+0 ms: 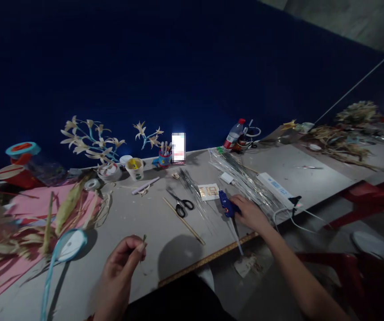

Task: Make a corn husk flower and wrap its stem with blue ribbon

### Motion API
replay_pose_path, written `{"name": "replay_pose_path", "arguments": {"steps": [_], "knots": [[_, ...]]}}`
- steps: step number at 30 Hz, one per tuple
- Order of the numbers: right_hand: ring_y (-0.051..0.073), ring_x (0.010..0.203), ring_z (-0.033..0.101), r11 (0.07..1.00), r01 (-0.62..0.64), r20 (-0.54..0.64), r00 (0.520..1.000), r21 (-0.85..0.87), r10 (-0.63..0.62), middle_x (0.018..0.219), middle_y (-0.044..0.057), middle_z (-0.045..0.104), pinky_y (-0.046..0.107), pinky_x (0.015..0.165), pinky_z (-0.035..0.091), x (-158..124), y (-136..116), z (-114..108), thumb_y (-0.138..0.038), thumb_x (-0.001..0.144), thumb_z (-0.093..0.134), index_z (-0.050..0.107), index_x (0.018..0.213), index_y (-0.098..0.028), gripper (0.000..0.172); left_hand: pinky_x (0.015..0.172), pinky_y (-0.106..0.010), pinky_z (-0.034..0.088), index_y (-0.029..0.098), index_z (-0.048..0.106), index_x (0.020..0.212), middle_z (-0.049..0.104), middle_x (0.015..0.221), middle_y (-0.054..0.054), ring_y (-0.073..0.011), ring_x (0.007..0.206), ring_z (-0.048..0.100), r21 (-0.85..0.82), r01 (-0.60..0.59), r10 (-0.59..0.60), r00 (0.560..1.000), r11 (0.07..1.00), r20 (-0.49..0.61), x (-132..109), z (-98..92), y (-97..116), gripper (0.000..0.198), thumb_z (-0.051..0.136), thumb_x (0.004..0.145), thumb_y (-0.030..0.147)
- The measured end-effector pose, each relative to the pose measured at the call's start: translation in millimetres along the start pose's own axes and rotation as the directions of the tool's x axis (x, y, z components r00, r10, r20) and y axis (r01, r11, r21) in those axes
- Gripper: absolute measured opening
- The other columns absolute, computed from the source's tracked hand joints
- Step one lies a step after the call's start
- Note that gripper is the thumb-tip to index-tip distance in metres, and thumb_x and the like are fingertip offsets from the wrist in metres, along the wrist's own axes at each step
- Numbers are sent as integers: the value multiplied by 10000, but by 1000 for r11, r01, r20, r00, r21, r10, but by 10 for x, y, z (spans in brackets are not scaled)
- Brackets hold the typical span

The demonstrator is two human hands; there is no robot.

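Note:
My left hand (123,263) is closed in a pinch above the front of the table. Between its thumb and forefinger is a small, thin greenish strip (144,238); its exact kind is too small to make out. My right hand (249,215) grips a blue hot glue gun (225,204) by the handle, near the table's front edge. A long pale glue stick (235,236) sticks out of its rear. Just beyond the gun's nozzle lies a small card with tan markings (208,192). Black-handled scissors (180,209) and a thin wooden stick (187,224) lie between my hands.
Bundled wires (245,178) and a white power strip (274,186) lie on the right, with a cord trailing. Husk flowers (94,140), a cup (134,169), a lit phone (178,147) and a bottle (234,135) stand behind. Pink sheets (27,200) and husks cover the left.

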State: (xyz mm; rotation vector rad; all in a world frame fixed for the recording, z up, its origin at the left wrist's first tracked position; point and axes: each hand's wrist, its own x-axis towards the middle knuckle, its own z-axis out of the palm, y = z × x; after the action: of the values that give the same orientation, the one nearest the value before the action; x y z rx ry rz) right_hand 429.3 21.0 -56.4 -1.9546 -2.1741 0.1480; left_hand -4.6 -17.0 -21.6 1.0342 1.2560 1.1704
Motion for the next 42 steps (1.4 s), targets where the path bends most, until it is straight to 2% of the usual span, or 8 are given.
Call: {"name": "replay_pose_path", "arguments": {"steps": [6,14,28,34,36,38,40,42], "knots": [[289,1168,585,999,48,91,995,23,-50,1269,150,614,418,1018,434,83,135,-20,-32,682,518,641,1199,-161,547,604,-244,420,204,623,725,562,688,-1,-166,661,502,42,2,-2,1000,999,-13,-2,35,17,291,712,796,471],[284,1121,596,992,99,176,978,81,-112,1193,134,637,380,986,446,166,227,-94,-29,640,546,647,1144,-167,532,618,-239,420,202,613,729,560,695,1,-158,673,502,21,-11,10,1000,1000,14,4,44,-8,261,703,823,429],[293,1160,596,986,131,159,976,107,-147,1253,135,620,421,1018,448,227,370,4,-91,649,556,645,1175,-191,542,650,-239,401,203,592,770,530,743,3,-160,731,488,24,-15,13,999,1000,45,-1,8,-59,241,664,877,406],[301,1194,591,984,142,150,976,112,-158,1282,143,621,445,1037,452,208,386,-48,-148,659,549,619,1232,-178,578,652,-232,401,202,604,770,540,728,11,-145,714,483,-33,-29,30,999,999,35,9,21,-65,212,677,873,373],[332,1194,590,985,150,108,981,86,-159,1297,174,609,488,1016,463,172,319,-90,-173,698,543,616,1233,-163,540,637,-227,399,197,599,744,534,694,18,-135,683,475,-52,-41,42,999,998,18,6,36,-45,225,689,860,367],[360,1153,611,991,126,-69,989,-38,-128,1267,195,624,521,966,488,132,143,-125,-222,779,523,634,1191,-169,430,614,-225,394,191,598,725,533,661,22,-129,652,468,-63,-37,37,999,997,3,4,57,-14,236,702,846,365],[377,1114,623,992,88,-285,952,-90,-110,1222,207,649,550,950,487,85,-174,-140,-280,871,508,633,1187,-178,355,613,-225,398,187,603,729,547,658,21,-126,646,473,-92,-26,27,1000,995,9,10,82,12,227,711,833,358],[341,1076,643,986,166,-418,896,0,-151,1150,170,686,517,983,480,19,-627,-124,-307,907,546,630,1182,-215,302,622,-224,401,186,598,730,550,655,22,-122,646,473,-126,-25,26,1000,992,6,20,106,24,221,707,835,347]]}}
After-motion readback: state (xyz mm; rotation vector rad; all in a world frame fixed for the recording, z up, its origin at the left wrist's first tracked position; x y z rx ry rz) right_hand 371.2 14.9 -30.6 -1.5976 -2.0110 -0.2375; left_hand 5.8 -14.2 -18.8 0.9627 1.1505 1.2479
